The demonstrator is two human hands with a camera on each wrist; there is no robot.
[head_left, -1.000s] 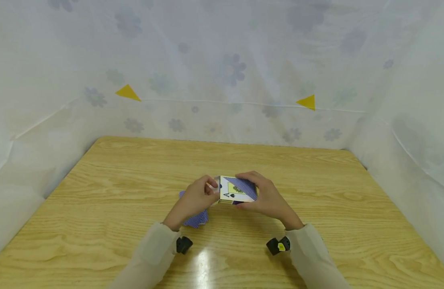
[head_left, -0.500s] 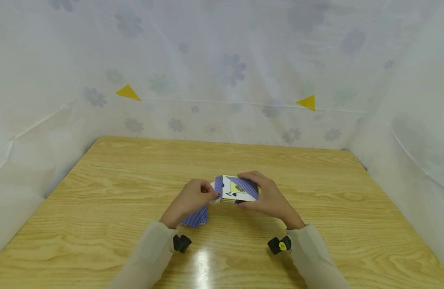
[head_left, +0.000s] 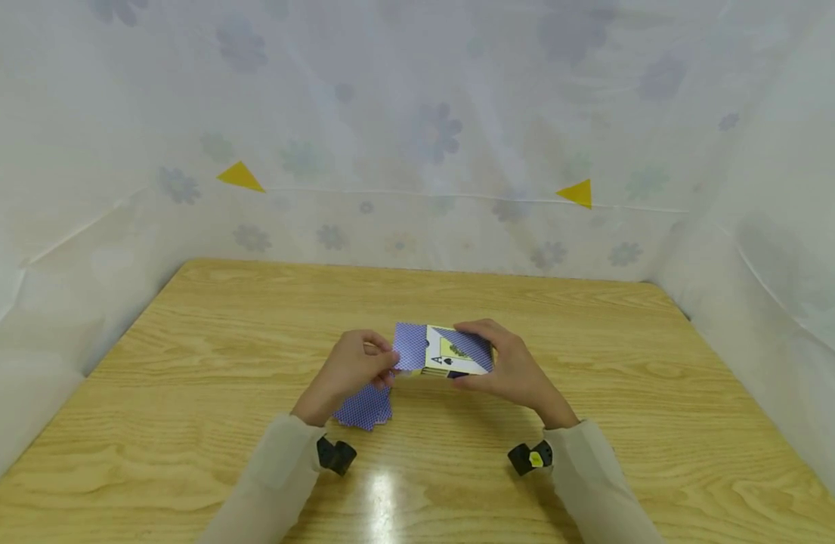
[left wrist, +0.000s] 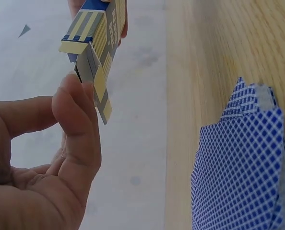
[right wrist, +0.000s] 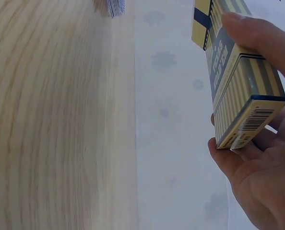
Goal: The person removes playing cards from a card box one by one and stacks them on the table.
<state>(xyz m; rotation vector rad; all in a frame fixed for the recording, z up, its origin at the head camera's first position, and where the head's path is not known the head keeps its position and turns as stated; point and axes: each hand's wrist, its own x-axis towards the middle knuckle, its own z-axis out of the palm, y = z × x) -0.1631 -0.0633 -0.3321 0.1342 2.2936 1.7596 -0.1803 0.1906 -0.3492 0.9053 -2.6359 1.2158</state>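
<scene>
My right hand [head_left: 519, 374] holds a playing-card box [head_left: 451, 355] above the table, its ace-of-spades face upward. Fingers and thumb span the box from its right end; the striped side and barcode end show in the right wrist view. From the left end sticks a blue-backed playing card [head_left: 410, 344], pinched at its near left corner by my left hand [head_left: 345, 370]. The left wrist view shows the flaps at that end standing out. Below the left hand, a loose stack of blue checked playing cards [head_left: 363, 408] lies on the table, partly hidden by the hand in the head view.
The wooden table [head_left: 594, 340] stretches out on both sides of the hands. White flowered sheeting [head_left: 403, 136] hangs at the back and along both sides. Two yellow triangles [head_left: 240, 177] are on the rear sheet. A black wrist camera [head_left: 337, 456] sits at each cuff.
My left hand has moved left and pinches a card, which has slid well out of the box. The right hand has shifted slightly right with the box. The stack on the table stays put.
</scene>
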